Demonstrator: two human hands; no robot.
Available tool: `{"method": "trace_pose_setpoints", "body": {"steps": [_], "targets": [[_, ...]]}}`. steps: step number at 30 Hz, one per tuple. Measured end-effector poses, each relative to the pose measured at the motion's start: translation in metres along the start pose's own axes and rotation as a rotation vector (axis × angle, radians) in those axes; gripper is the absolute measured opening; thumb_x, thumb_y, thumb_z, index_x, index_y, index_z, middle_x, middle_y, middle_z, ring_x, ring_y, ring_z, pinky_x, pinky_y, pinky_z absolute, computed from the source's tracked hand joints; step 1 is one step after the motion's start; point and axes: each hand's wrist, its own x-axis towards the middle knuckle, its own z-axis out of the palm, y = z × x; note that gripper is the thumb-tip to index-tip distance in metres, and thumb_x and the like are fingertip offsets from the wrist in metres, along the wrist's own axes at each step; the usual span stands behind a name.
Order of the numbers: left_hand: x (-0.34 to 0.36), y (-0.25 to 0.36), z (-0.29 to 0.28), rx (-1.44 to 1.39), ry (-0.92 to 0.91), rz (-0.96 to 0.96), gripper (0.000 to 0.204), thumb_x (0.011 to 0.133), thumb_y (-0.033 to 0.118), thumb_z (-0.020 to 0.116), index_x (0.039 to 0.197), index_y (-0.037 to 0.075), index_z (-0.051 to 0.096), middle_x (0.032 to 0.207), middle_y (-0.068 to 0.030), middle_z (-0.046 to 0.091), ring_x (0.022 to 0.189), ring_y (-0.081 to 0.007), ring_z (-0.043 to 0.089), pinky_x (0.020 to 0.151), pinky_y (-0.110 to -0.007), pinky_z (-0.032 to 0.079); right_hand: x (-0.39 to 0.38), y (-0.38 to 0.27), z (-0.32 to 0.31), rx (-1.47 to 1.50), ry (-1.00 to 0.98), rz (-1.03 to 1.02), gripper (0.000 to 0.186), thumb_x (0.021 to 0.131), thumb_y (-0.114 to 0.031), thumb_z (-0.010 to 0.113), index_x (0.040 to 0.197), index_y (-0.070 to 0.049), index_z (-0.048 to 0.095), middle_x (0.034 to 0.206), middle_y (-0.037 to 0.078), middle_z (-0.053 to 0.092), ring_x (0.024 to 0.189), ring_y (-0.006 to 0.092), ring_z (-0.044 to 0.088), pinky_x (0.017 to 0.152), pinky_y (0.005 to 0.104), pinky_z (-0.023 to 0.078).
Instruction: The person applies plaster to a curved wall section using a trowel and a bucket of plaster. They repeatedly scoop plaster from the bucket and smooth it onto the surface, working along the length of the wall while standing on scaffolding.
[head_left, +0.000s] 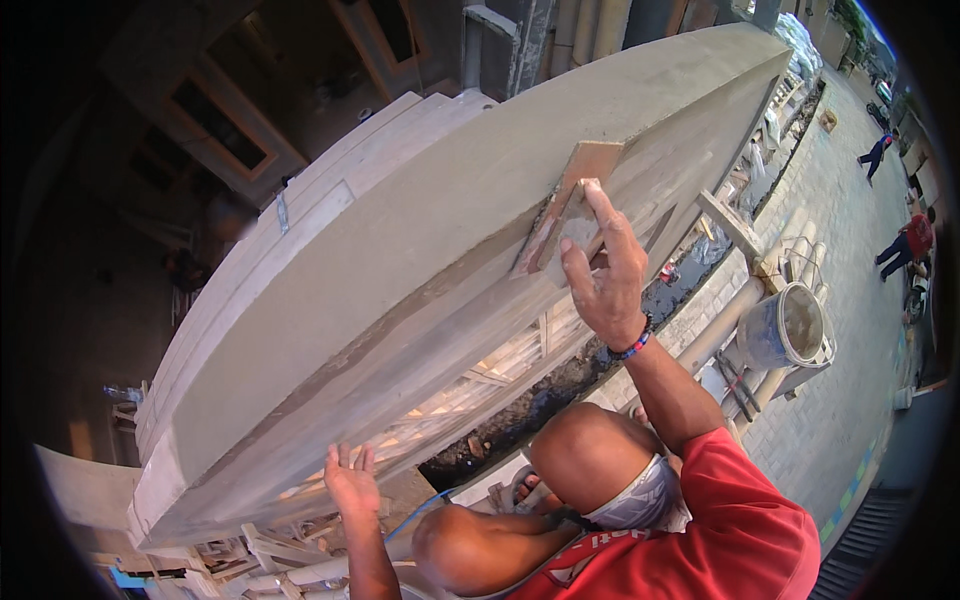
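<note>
My right hand [612, 275] is closed on the handle of a wooden plastering float [592, 160], with its index finger stretched along the handle. The float's flat board lies against the lower part of a long curved grey plastered wall [430, 225], over a darker, rougher strip. The palm hides part of the grip. Lower down and to the left, my left hand [352, 485] is raised with its fingers apart, holding nothing. It is close to the wall's lower edge; whether it touches the surface I cannot tell.
A bucket [785, 328] with grey residue stands at right beside bamboo poles [725, 318]. Below the wall runs a dark wet ditch [560, 385]. Two people are on the paved street [850, 220] at far right. A window frame [220, 125] shows at upper left.
</note>
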Motion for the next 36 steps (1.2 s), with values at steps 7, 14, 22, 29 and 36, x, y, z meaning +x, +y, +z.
{"method": "trace_pose_setpoints", "body": {"steps": [7,14,22,29,36], "targets": [[-0.001,0.000,-0.005,-0.012,-0.004,-0.013,0.078,0.095,0.036,0.051,0.153,0.007,0.007,0.158,-0.0165,0.007,0.136,-0.0424,0.027,0.111,-0.045,0.031,-0.041,0.016,-0.020,0.065,-0.045,0.087,0.062,0.077,0.004,0.064,0.136,0.000,0.047,0.092,0.013,0.058,0.067,0.0137,0.055,0.056,0.0293,0.047],[0.000,-0.003,-0.006,-0.010,-0.027,0.008,0.079,0.094,0.036,0.051,0.152,0.005,0.007,0.157,-0.0179,0.010,0.136,-0.0431,0.028,0.111,-0.047,0.031,0.009,-0.021,-0.001,0.012,-0.036,0.024,0.062,0.076,0.003,0.065,0.136,-0.001,0.048,0.097,0.017,0.061,0.074,0.0170,0.061,0.060,0.0292,0.050],[-0.003,-0.002,-0.007,-0.023,-0.015,0.011,0.085,0.091,0.037,0.058,0.151,0.003,0.009,0.156,-0.0176,0.016,0.133,-0.0408,0.035,0.111,-0.046,0.032,-0.035,-0.006,-0.009,0.087,-0.045,0.009,0.063,0.074,0.003,0.066,0.135,-0.001,0.049,0.096,0.018,0.059,0.067,0.0221,0.060,0.057,0.0330,0.049],[-0.003,-0.001,-0.007,-0.037,-0.044,0.004,0.083,0.089,0.034,0.060,0.150,0.004,0.014,0.155,-0.0185,0.016,0.129,-0.0394,0.038,0.109,-0.046,0.034,-0.006,-0.031,0.011,0.030,-0.059,-0.019,0.064,0.074,0.003,0.066,0.135,-0.004,0.049,0.091,0.015,0.058,0.065,0.0212,0.059,0.058,0.0331,0.049],[-0.005,0.001,-0.008,-0.066,-0.045,0.004,0.083,0.089,0.034,0.060,0.150,0.003,0.014,0.155,-0.0191,0.016,0.131,-0.0411,0.036,0.110,-0.046,0.033,-0.049,-0.016,-0.002,0.044,-0.108,-0.018,0.063,0.073,0.004,0.066,0.134,-0.004,0.051,0.088,0.014,0.056,0.062,0.0201,0.056,0.054,0.0321,0.048]]}}
